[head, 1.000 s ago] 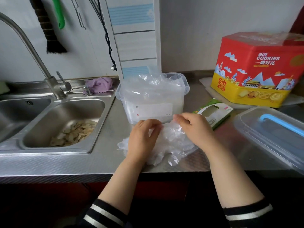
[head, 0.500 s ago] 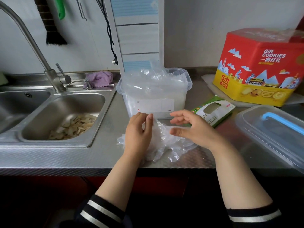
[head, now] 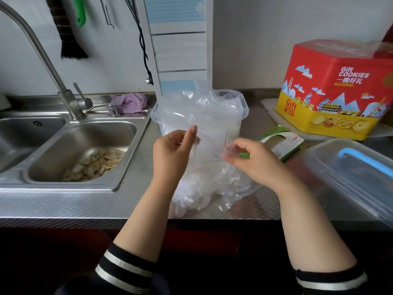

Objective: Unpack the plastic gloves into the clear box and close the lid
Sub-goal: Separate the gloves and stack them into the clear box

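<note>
Both hands have risen off the counter since the earlier frames, lifting one sheet of plastic up between them where before they worked low in the pile. Nearest the viewer, striped sleeve cuffs [head: 125,267] frame the bare forearms. Just beyond the near counter edge lies the loose pile of plastic gloves [head: 204,188], crumpled on the steel counter [head: 63,205], with a few thin edges reaching toward the rim. Above that pile, the left hand [head: 172,152] pinches the left edge of a raised glove [head: 209,145] between thumb and forefinger, the forefinger pointing up. The right hand [head: 253,158] pinches the same glove's right edge between thumb and curled fingers, so the film stretches between the two hands.

To the right, a clear lid [head: 353,179] with a blue handle lies flat on the counter, apart from the box. A green and white package [head: 280,145] lies just past the right hand. To the left, the sink [head: 119,179] holds pale scraps [head: 95,165] in its basin.

Farther back, behind the raised glove, the clear box [head: 238,116] stands open, already stuffed with gloves that billow above its rim. A tap [head: 70,103] and a purple cloth [head: 129,102] sit at the far left, and a red and yellow cookie tin [head: 336,90] stands far right by the wall.
</note>
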The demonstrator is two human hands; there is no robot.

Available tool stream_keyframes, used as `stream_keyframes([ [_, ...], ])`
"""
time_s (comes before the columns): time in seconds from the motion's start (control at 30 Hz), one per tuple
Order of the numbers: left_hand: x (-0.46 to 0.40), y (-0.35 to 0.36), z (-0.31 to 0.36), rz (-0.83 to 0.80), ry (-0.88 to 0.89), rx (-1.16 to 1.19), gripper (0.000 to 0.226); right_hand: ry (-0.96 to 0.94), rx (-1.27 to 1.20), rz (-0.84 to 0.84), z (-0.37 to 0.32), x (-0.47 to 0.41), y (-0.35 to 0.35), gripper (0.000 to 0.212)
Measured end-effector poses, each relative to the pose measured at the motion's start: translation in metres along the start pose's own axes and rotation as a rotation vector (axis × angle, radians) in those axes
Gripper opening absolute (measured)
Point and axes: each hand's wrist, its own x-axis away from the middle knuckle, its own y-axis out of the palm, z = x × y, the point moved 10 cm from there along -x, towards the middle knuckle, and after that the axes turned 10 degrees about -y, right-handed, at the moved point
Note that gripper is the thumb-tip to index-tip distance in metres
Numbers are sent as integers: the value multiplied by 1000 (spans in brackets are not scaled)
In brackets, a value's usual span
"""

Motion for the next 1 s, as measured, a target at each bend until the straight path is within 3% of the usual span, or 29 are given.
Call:
stream_keyframes([
  [0.17, -17, 2, 19, -62, -23, 90, 40, -26, -101, 208, -10, -9, -27, 11],
  [0.37, -40, 3, 40, -96, -38, 152, 41, -10, -246, 52, -27, -31, -23, 45],
  [0.6, -64, 0, 53, -118, -12, 215, 39, -81, -200, 76, -48, -55, -40, 37],
  [0.7, -74, 1, 56, -139, -31, 271, 39, -41, -79, 45, -53, -65, -42, 23],
  [0.8, -85, 2, 54, -124, -64, 300, 37, -5, -97, 195, -50, -77, -53, 17],
  [0.87, -96, 4, 54, -110, -66, 227, 36, -1, -142, 280, -51, -90, -62, 16],
  [1.0, -135, 6, 62, -40, 30, -113, 38, 42, -17, 284, -41, -122, -68, 18],
])
